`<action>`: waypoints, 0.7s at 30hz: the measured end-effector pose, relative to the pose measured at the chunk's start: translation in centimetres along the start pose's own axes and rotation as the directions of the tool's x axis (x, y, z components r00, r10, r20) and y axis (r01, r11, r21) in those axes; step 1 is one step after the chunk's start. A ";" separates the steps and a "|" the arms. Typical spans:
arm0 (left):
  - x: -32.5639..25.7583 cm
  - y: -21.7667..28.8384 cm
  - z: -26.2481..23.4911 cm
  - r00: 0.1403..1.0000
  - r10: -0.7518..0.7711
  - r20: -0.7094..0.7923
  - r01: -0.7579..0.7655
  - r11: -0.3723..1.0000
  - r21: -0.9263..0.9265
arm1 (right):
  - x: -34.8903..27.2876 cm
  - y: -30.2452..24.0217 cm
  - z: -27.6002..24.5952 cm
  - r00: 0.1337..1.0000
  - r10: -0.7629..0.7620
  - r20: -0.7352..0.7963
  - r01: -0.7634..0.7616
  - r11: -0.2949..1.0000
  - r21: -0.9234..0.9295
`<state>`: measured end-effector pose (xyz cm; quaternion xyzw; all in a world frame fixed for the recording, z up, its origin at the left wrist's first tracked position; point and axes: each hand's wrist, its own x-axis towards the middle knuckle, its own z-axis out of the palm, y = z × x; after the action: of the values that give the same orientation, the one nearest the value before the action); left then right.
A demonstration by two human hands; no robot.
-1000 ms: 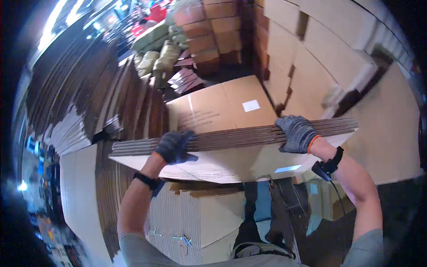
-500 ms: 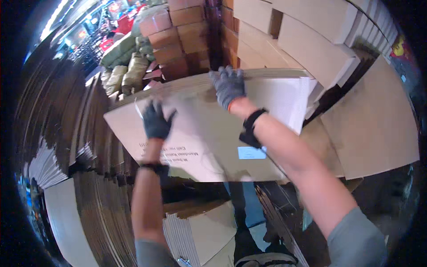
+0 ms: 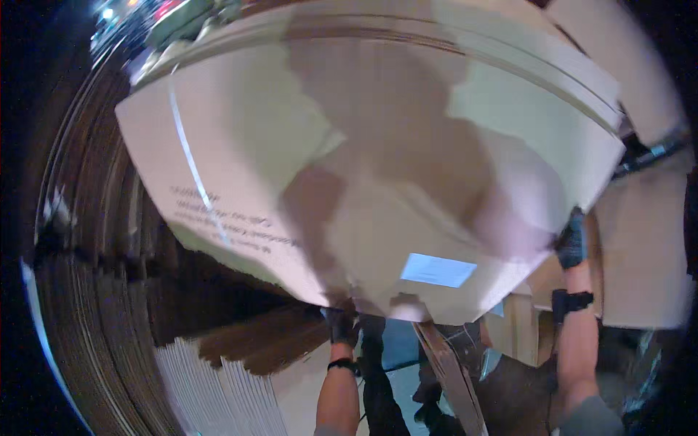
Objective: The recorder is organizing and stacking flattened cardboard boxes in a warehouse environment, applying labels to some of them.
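A large bundle of flattened cardboard boxes [image 3: 378, 196] fills the middle, bound near its left end by a white strap [image 3: 190, 156]. Its top sheet carries dark printing and a pale blue label [image 3: 438, 269]. My left hand [image 3: 340, 325], in a dark grey glove, grips the bundle's near edge left of the label. At the bundle's right edge my gloved right hand [image 3: 572, 240] is closed on the side. Parts of the fingers on both hands are hidden by the cardboard. A dark shadow covers much of the top sheet.
Rows of upright flattened cardboard [image 3: 87, 218] line the left. More light cardboard sheets [image 3: 218, 392] stand below the bundle, beside my legs. A large cardboard panel [image 3: 647, 247] is at the right, and green sacks [image 3: 178, 29] lie at the far left.
Both hands have left the top sheet for the bundle's edges: the left to the near edge, the right to the right side. The bundle now looks larger and nearer.
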<state>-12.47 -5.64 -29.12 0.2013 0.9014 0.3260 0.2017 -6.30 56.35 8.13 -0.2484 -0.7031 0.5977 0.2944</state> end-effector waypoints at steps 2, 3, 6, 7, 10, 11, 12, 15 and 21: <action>-3.4 -16.1 -2.4 0.976 0.181 -0.123 0.111 0.072 0.991 | -3.9 1.9 15.7 0.898 0.393 0.200 -0.441 0.798 0.411; -3.0 -16.4 -0.5 0.978 0.163 -0.126 0.112 0.092 0.989 | -5.0 1.4 14.7 0.909 0.381 0.171 -0.417 0.844 0.338; 0.6 -10.1 2.0 0.988 0.021 -0.153 0.132 0.391 0.911 | -5.4 -1.4 10.6 0.978 0.207 0.042 -0.208 0.977 0.037; 1.4 -8.9 1.1 0.989 -0.014 -0.148 0.137 0.463 0.876 | -5.7 -1.7 10.1 0.999 0.044 -0.029 -0.048 0.986 -0.157; 3.7 -5.6 -0.5 0.956 -0.289 0.038 0.168 0.653 0.738 | -6.3 -3.6 9.1 0.949 -0.315 0.010 0.307 0.919 -0.246; 4.0 -4.7 -1.0 0.880 -0.424 0.216 0.151 0.679 0.718 | -6.9 -6.3 11.1 0.999 0.008 0.031 -0.013 0.986 0.165; 3.5 -4.5 -1.7 0.951 -0.252 0.177 0.079 0.756 0.650 | -7.3 -7.9 14.5 0.994 -0.049 0.097 0.027 0.976 0.216; -1.8 -12.9 -1.8 0.988 -0.025 -0.149 0.135 0.590 0.796 | -5.3 -9.7 22.4 0.995 0.035 0.091 -0.048 0.989 0.140; -0.4 -8.7 -2.7 0.981 0.180 -0.076 0.194 -0.943 0.272 | 2.1 -14.3 30.0 0.893 -0.120 0.434 0.103 0.993 0.063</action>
<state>-15.51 -13.41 -32.94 0.1737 0.4718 -0.8283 -0.2472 -29.09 34.65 19.14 -0.0615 -0.7527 0.6336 0.1679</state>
